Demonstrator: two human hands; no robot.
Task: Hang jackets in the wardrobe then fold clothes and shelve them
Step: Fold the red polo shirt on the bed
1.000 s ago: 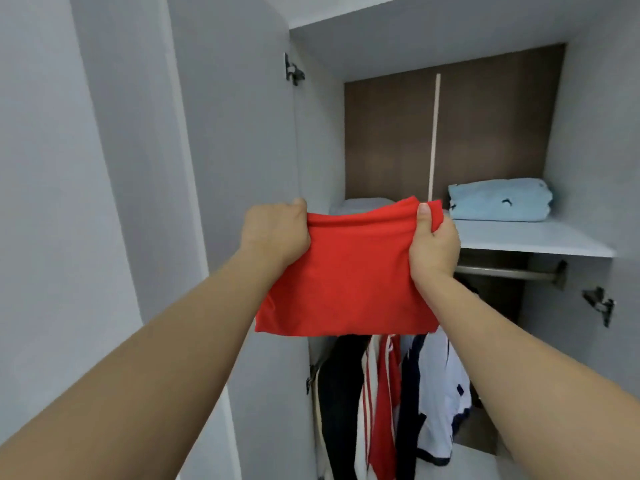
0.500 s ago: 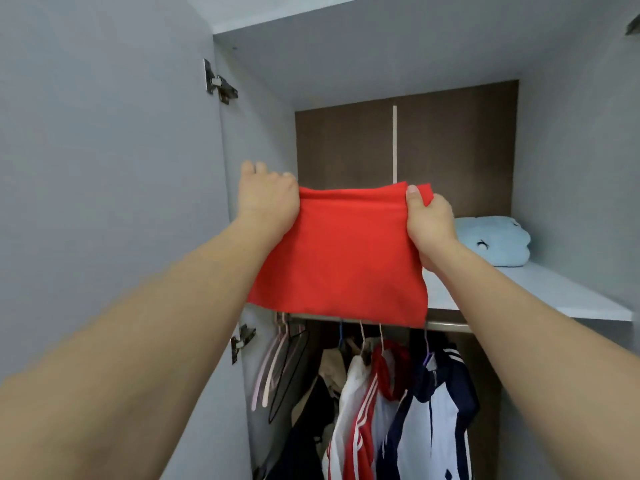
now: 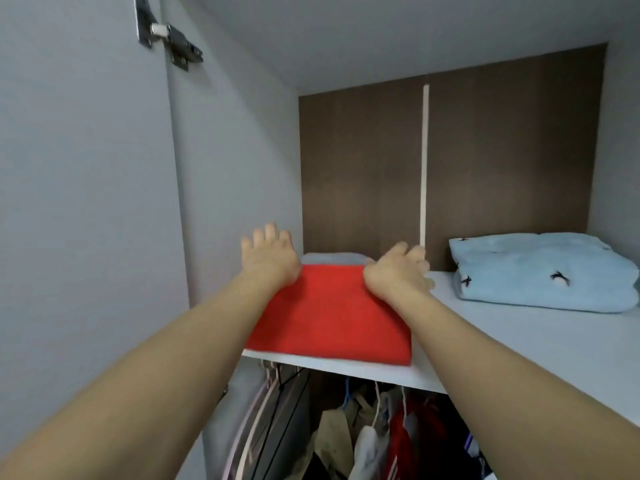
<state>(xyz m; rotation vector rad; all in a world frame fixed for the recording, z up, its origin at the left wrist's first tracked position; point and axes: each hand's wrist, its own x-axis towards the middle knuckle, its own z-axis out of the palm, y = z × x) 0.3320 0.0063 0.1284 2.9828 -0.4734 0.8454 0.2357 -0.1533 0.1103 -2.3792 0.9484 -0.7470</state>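
Red folded garment (image 3: 329, 317) on shelf (image 3: 519, 337), far edge hidden behind both hands

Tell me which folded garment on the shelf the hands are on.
The red one at the shelf's left front; the grey lies behind, the light blue sits apart, right.

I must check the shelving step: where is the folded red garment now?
In the head view, the folded red garment lies on the shelf's left front, under both hands, before a grey folded item.
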